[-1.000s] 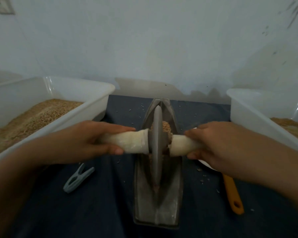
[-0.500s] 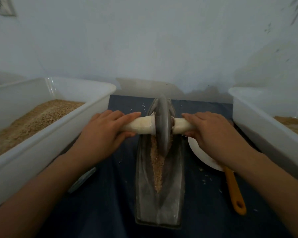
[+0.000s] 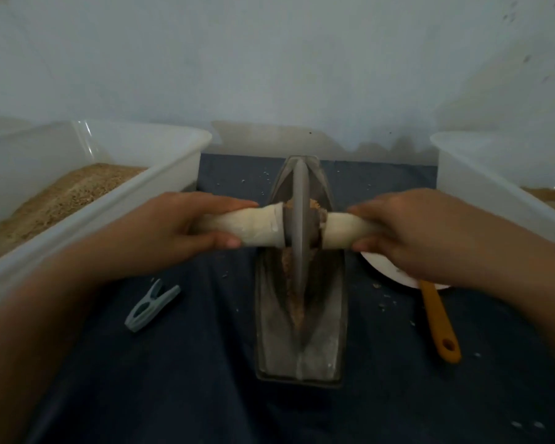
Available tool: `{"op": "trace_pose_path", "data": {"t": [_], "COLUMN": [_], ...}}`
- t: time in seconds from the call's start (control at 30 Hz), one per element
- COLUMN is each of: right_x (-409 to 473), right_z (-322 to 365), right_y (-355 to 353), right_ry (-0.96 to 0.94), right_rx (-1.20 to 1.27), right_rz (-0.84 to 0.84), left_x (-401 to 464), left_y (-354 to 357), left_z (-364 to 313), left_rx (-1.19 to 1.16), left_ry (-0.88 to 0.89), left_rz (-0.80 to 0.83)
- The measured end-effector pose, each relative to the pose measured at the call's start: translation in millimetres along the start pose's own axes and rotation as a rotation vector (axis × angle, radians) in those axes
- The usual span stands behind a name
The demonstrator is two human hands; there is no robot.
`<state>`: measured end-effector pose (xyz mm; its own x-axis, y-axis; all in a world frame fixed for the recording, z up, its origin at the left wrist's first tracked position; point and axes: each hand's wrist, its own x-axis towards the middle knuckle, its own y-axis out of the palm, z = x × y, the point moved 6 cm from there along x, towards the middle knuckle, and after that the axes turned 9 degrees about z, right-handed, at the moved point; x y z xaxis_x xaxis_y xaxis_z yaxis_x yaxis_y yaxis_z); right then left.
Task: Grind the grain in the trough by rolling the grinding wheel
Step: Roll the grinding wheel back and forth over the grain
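Dark cloth (image 3: 186,363) under unlabelled trough (image 3: 329,318)

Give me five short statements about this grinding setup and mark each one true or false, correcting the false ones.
1. The left hand and the right hand each grip one end of the white handle that runs through the grinding wheel. True.
2. The grinding wheel stands on edge in the metal trough. True.
3. The clothespin lies to the right of the trough. False: it lies to its left, on the dark cloth.
4. The left tub holds water. False: it holds brown grain.
5. The orange-handled tool is in the right hand. False: it lies on the cloth, right of the trough.
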<state>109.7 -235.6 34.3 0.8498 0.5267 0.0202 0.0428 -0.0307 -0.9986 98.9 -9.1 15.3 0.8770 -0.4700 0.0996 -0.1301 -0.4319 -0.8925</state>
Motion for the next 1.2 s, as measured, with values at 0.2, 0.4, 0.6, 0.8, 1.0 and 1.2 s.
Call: {"op": "trace_pose_path", "data": {"t": [0.2, 0.4, 0.6, 0.8, 1.0, 1.2], "right_x": [21, -2, -21, 17, 15, -16], "right_z": [-10, 3, 13, -10, -7, 9], "right_y": [15, -3, -13, 11, 10, -8], "right_ry": [0.069, -0.025, -0.100, 0.052, 0.023, -0.075], "right_rx": [-0.088, -0.056, 0.054, -0.077, -0.139, 0.036], "right_rz": [-0.211, 0.067, 0.200, -0.150, -0.139, 0.165], "left_x": [13, 1, -12, 10, 9, -10], "left_y": [10, 1, -2, 6, 3, -1], "left_z": [-5, 2, -1, -1, -4, -2], "left_rx": [0.374, -0.064, -0.136, 0.252, 0.198, -0.128], "left_ry": [-0.008, -0.029, 0.029, -0.004, 0.007, -0.011], "left_rz": [-0.259, 0.079, 0.261, -0.196, -0.179, 0.233]}}
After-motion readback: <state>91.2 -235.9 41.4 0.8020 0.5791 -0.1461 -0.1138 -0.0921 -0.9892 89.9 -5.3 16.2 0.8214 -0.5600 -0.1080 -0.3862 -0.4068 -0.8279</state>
